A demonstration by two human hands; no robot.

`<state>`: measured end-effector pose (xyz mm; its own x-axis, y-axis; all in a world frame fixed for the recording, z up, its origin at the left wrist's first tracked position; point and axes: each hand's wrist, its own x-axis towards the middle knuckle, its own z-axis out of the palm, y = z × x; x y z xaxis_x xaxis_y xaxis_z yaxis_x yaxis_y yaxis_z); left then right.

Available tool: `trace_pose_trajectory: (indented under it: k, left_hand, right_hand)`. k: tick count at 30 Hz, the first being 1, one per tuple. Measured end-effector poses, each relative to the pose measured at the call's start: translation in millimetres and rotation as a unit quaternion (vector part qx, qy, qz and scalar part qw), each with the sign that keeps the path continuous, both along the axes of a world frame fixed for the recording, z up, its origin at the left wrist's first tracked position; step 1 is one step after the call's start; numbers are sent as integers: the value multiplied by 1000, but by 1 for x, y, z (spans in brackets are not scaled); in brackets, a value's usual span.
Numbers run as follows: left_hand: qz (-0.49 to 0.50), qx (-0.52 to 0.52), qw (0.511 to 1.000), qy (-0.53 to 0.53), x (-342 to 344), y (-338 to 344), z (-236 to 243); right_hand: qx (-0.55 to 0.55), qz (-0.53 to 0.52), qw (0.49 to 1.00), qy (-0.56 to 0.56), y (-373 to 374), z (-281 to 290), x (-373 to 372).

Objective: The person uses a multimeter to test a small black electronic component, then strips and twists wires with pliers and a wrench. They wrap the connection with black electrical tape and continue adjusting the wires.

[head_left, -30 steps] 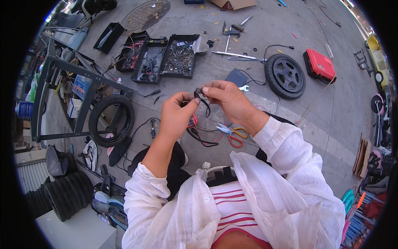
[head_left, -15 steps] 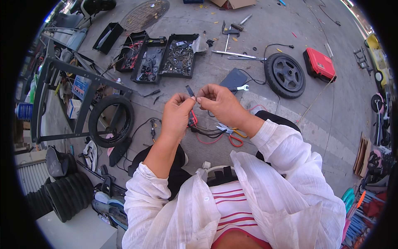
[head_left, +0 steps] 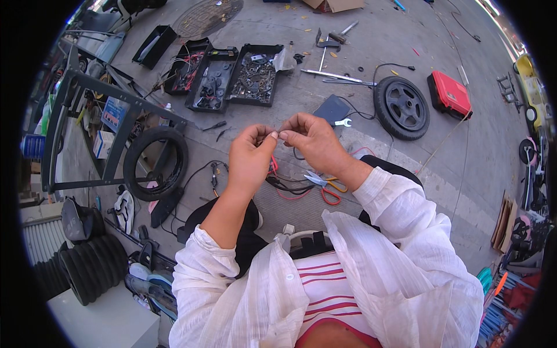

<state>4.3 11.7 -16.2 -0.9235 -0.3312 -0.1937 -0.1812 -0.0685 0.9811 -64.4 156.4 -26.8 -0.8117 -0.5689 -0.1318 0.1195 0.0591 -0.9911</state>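
Observation:
My left hand (head_left: 253,153) and my right hand (head_left: 315,141) meet in front of me, thumbs and fingertips pinched together almost touching. Whatever lies between the fingertips is too small or too hidden to make out. Just below my left hand shows a red piece (head_left: 272,166), with black cables (head_left: 287,185) and a thin red wire close by. Whether the red piece reaches up into my fingers I cannot tell. Scissors (head_left: 325,183) with orange and red handles lie beside the cables, nearer to me and below my right hand.
Black trays (head_left: 253,74) of small parts sit at the far left. A black wheel (head_left: 401,107) and a red case (head_left: 450,94) are at the right. An open-end wrench (head_left: 343,122) lies past my right hand. Leftward stand a metal frame (head_left: 71,104) and a tire (head_left: 155,162).
The dark strip that stuck up from my left fingertips no longer shows. Both hands remain pinched together, the right wrist slightly lower; the whole view has shifted a little.

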Motion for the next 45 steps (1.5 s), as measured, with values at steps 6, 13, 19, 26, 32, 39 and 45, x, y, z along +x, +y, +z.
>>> trace_pose_trajectory:
  k: [6, 13, 19, 26, 32, 39, 45]
  left_hand:
    - [-72, -24, 996, -55, 0, -9, 13]
    - [-67, 145, 983, -90, 0, -13, 15]
    - [-45, 174, 979, -93, -4, -20, 6]
    - [-44, 211, 973, -85, -3, -15, 3]
    - [-87, 152, 982, -78, -3, -5, -5]
    - [-95, 14, 995, 8, 4, 9, 9]
    - [-64, 45, 997, -10, 2, 7, 8]
  right_hand:
    - [9, 12, 999, 30, 2, -3, -6]
    - [51, -31, 996, 62, 4, 14, 6]
    - [53, -3, 998, 33, 5, 8, 22]
    - [21, 23, 999, 42, 8, 14, 23]
    - [30, 35, 998, 52, 15, 18, 13]
    - [44, 34, 998, 1, 22, 32, -4]
    - [-59, 4, 997, -52, 14, 24, -6]
